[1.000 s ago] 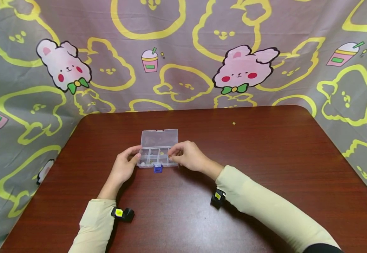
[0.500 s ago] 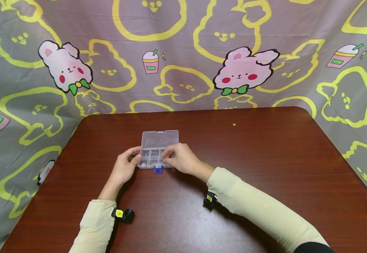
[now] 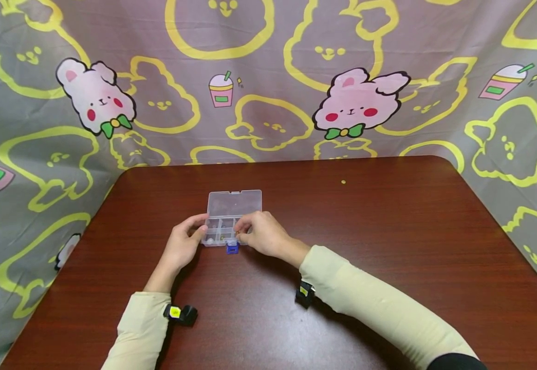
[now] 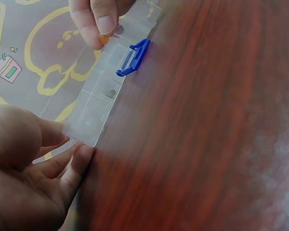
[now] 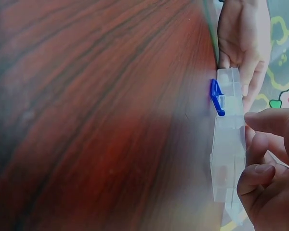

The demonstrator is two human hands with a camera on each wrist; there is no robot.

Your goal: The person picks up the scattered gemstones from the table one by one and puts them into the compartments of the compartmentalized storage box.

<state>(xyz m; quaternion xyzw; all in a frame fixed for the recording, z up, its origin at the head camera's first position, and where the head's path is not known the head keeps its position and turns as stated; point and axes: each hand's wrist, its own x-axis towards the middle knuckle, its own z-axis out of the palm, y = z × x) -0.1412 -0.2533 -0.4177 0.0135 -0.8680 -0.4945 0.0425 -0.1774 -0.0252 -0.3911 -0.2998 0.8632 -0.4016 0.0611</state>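
A clear plastic compartment box lies on the table with its lid raised at the back and a blue latch at the front. My left hand holds the box's left end between thumb and fingers. Over the right half of the box, my right hand pinches a small orange bead-like piece, best seen in the left wrist view. That hand hides the right compartments in the head view. A few tiny pieces lie in other compartments, including a dark one near the front wall.
Far back on the brown table lies a tiny yellow piece, well apart from the box. A patterned cloth hangs behind the table and along its sides.
My right hand has shifted left along the box, from its right end toward the middle, still pinching the small piece. My left hand stays at the box's left end.
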